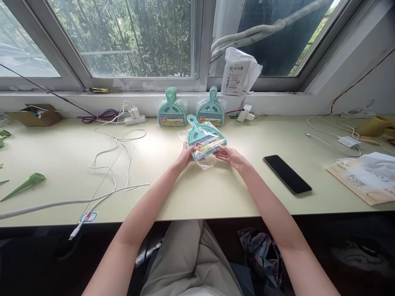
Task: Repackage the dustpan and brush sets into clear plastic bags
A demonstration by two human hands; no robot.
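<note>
A turquoise mini dustpan and brush set (205, 137) in clear plastic wrap is held above the table, its handle tilted up and to the left. My left hand (186, 156) grips its lower left corner, thumb in front. At the lower right edge, my right hand (228, 156) has its fingers closed on the same set. Behind it, two groups of similar wrapped sets lean upright against the wall: the left group (172, 109) shows several handles stacked together, and the right group (211, 107) stands partly behind the held set.
A black phone (287, 174) and a tissue pack (367, 179) lie on the right. White cables (115, 144) cross the left side of the table (197, 197). A green cone-shaped piece (24, 186) and a cardboard box (40, 115) are far left. A white package (239, 73) rests on the sill.
</note>
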